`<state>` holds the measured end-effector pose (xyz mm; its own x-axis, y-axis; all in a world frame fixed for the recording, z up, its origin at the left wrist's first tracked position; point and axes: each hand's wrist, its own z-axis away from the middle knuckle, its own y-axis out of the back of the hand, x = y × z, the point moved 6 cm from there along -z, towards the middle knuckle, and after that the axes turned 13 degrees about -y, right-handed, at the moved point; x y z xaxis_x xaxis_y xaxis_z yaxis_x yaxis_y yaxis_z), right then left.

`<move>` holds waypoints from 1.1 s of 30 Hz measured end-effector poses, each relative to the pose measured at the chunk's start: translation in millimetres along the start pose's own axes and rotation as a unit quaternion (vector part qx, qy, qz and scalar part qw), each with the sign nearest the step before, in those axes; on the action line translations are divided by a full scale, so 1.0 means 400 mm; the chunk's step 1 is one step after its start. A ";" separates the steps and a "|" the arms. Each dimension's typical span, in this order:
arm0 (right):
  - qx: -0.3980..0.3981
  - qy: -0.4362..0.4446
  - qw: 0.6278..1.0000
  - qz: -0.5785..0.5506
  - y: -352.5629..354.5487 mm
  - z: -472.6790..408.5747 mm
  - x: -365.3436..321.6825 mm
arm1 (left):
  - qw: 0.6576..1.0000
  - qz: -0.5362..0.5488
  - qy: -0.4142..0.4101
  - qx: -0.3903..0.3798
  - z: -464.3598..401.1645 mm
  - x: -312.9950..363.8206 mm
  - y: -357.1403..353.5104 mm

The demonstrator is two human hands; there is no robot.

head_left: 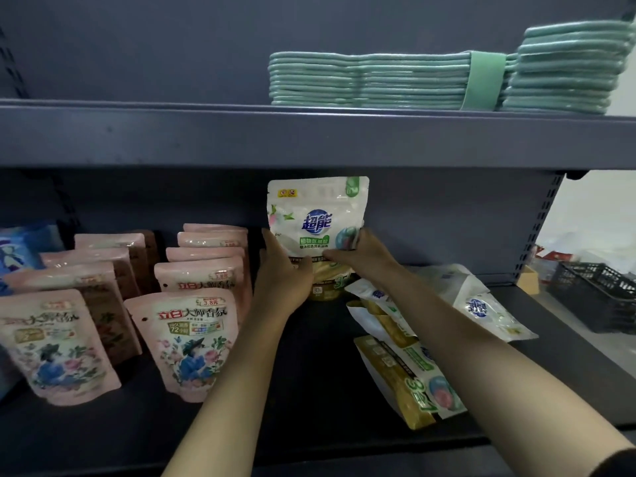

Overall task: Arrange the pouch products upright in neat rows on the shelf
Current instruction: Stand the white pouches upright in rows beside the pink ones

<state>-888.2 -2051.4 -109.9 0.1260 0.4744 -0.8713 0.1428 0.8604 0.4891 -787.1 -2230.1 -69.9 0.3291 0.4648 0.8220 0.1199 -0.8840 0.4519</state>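
The dark shelf [309, 390] carries rows of pink pouches [182, 342] standing upright at left and a loose heap of white and gold pouches [406, 370] lying flat at right. Between them, a white pouch [316, 215] stands upright near the back — the left hand [282, 273] and right hand [361, 253] each grip a lower side of it.

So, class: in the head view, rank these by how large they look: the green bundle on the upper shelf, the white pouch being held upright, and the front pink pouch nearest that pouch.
1. Green bundle, clearly the largest.
2. Front pink pouch and white pouch: too alike to rank; the pink one is nearer the camera, which inflates it.
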 end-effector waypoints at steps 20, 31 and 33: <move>-0.028 -0.066 0.949 0.309 -0.028 0.054 0.102 | 0.983 0.183 0.025 -0.020 -0.001 -0.121 -0.119; 0.011 -0.026 0.931 0.364 -0.003 0.075 0.108 | 0.981 0.183 0.041 -0.047 -0.008 -0.158 -0.134; 0.012 -0.024 0.928 0.371 0.002 0.079 0.111 | 0.981 0.181 0.040 -0.049 -0.010 -0.164 -0.137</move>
<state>-851.4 -2035.5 -146.8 0.2424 0.9251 -0.2923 0.0205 0.2963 0.9549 -819.0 -2211.9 -147.4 0.2585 0.1266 0.9577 -0.0833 -0.9848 0.1526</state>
